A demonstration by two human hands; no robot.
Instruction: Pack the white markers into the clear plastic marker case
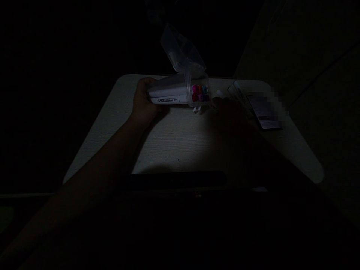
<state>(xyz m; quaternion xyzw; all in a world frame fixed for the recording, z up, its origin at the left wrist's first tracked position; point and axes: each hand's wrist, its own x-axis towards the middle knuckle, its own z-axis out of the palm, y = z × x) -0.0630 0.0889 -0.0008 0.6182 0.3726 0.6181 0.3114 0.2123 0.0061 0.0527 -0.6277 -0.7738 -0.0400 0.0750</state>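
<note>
My left hand (144,103) is wrapped round the closed end of a clear plastic marker case (168,85), which lies on its side above the table. The case's hinged lid (182,50) stands up, and its mouth faces right. Inside are several white-bodied markers (170,100) with pink, orange, blue, red and purple ends. In deep shadow to the right of the mouth is my right hand (229,112), beside several loose markers (239,92). Its fingers are too dark to make out, so whether it holds one I cannot tell.
The pale wood-grain table (174,146) has rounded corners. A phone (266,112) with a lit screen lies at the right, beyond the loose markers. A dark bar-like edge (177,180) crosses the near side. The room around is very dark.
</note>
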